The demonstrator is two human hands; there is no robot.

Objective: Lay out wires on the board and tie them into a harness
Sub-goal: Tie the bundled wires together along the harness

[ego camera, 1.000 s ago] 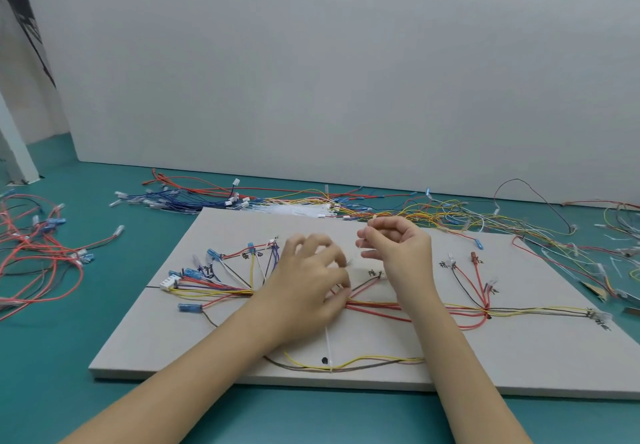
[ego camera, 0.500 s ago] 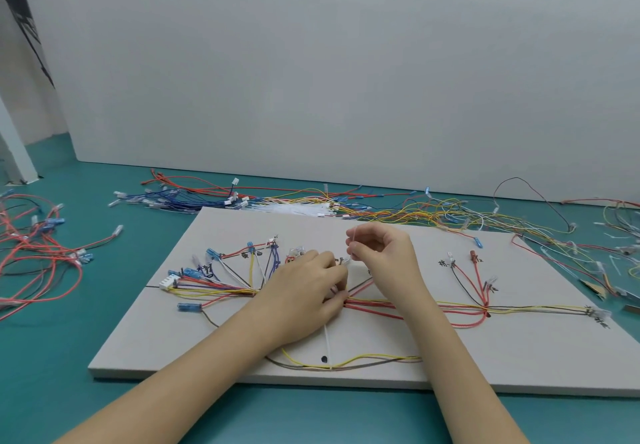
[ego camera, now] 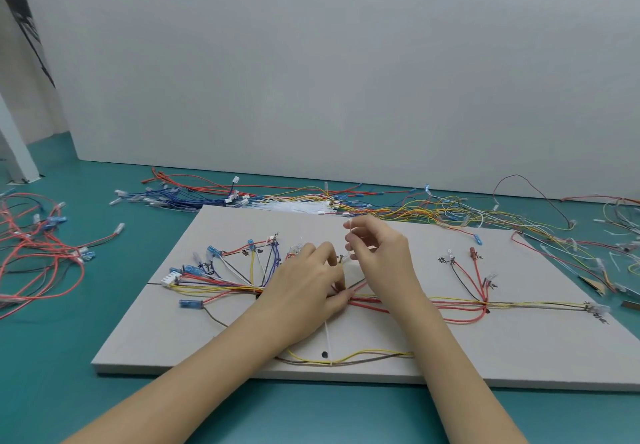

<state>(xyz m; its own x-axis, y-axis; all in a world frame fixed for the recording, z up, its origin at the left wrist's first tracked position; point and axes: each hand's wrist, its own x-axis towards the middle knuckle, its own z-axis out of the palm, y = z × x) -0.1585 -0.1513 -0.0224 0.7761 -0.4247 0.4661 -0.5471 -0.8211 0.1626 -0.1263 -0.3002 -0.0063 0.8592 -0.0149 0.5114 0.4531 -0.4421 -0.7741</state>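
The board (ego camera: 398, 367) lies on the surface (ego camera: 69, 391), the harness (ego camera: 450, 303) spread across its middle. Both hands rest mid-board, left hand (ego camera: 304, 291) beside right hand (ego camera: 381, 256). Loose wires (ego camera: 398, 206) lie behind the board.

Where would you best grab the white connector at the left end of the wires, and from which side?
Pinch the white connector across its long sides, coming from above and the left. Its wires run off to the right, and its left end lies free on the board, so that side seems least likely to snag.

Red, yellow and blue wires (ego camera: 433, 303) lie fanned across the flat grey board (ego camera: 398, 346).
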